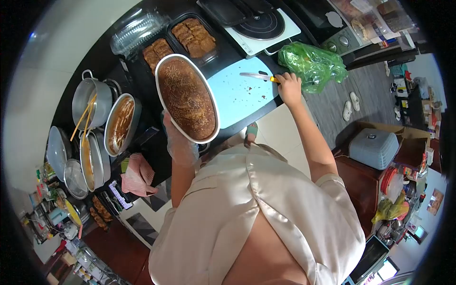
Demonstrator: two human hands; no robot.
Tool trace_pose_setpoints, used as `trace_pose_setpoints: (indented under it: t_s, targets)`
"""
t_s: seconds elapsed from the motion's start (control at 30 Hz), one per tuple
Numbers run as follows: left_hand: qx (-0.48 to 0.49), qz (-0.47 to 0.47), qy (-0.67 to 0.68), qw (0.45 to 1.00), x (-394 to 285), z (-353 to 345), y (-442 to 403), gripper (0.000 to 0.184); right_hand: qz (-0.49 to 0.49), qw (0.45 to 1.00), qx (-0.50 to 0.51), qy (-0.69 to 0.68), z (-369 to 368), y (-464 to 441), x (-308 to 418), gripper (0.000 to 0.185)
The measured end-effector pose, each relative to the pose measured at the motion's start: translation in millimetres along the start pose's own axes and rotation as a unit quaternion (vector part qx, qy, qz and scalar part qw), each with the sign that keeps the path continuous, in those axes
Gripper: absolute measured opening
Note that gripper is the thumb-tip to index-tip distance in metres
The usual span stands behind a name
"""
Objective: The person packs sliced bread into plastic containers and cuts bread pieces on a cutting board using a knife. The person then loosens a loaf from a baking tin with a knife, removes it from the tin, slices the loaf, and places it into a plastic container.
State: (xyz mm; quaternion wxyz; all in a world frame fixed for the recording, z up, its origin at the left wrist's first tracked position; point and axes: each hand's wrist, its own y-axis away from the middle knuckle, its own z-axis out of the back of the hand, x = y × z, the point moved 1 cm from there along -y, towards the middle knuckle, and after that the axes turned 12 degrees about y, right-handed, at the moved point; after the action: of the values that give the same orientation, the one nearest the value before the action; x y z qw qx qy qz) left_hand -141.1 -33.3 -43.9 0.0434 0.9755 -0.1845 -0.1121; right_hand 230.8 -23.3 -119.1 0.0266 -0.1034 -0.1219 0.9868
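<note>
An oval pan [202, 141] filled with a browned, seed-topped loaf [186, 99] is held by the left hand [178, 140], which is covered by a clear plastic glove. The pan is touched along its lower left side, where part of the hand is seen against the outer wall; most of the fingers are hidden behind the pan, so how far they are spread cannot be told. The loaf is framed by the pale rim, and its top is turned toward the camera. By the right hand [289, 88], a knife [254, 75] is gripped at its yellow handle, with the fingers closed around it; the blade is pointed away from the fingers, toward the pan, over the light blue cutting board [232, 102]. The board is scattered with brown crumbs and is partly covered from view by the pan. Beyond the pan, cut brown pieces [194, 38] are held in a black tray, with more pieces [156, 51] seen beside them and clear plastic containers [137, 35] nearby. A green plastic bag [313, 66] is placed just beyond the right hand, near a white-framed cooktop [259, 28]. On the left, an oval dish [122, 124] smeared with brown residue is seen near a metal pot [92, 102], across which chopsticks [87, 113] are laid.
</note>
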Motion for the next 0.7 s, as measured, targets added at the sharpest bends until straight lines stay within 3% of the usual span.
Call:
trace_pose_setpoints:
  t_s: [0.13,0.2,0.23,0.27,0.33,0.37,0.47,0.53,0.6,0.7]
  targets:
    - [-0.008,-0.031,-0.06,0.998,2.6,-11.5,6.1,0.076,0.052,0.995,0.041,-0.077,32.4,6.7,-9.2,0.035]
    - [-0.004,0.015,-0.111,0.994,5.1,-5.9,3.7,0.064,-0.01,0.928,0.172,-0.33,48.4,9.2,-16.0,0.033]
    - [0.005,0.046,-0.067,0.997,8.7,-5.5,0.6,0.053,-0.013,0.891,0.182,-0.417,52.6,8.3,-21.6,0.029]
    - [0.004,0.047,-0.066,0.997,14.4,-5.6,2.0,0.053,-0.014,0.89,0.184,-0.416,56.7,7.5,-24.6,0.029]
    - [-0.073,0.045,-0.096,0.992,26.7,-26.1,2.8,0.051,-0.12,0.768,0.245,-0.579,81.5,0.9,-26.7,0.031]
    - [-0.065,0.073,-0.12,0.988,26.5,-18.3,-1.6,0.051,-0.126,0.761,0.248,-0.586,92.8,-3.3,-24.5,0.031]
    - [-0.108,0.097,-0.109,0.983,35.4,23.9,-13.8,0.049,-0.119,0.769,0.28,-0.563,123.3,-14.0,-22.3,0.03]
    - [-0.069,0.116,-0.072,0.988,38.7,24.2,-21.1,0.047,-0.101,0.779,0.255,-0.564,134.1,-16.9,-18.6,0.03]
    - [-0.029,0.136,-0.033,0.99,40.9,21.3,-23.4,0.045,-0.135,0.775,0.144,-0.601,135.4,-23.2,-13.2,0.027]
    - [-0.036,0.138,-0.076,0.987,39.4,38.0,-26.4,0.043,-0.08,0.89,0.094,-0.439,122.8,-26.9,11.5,0.024]
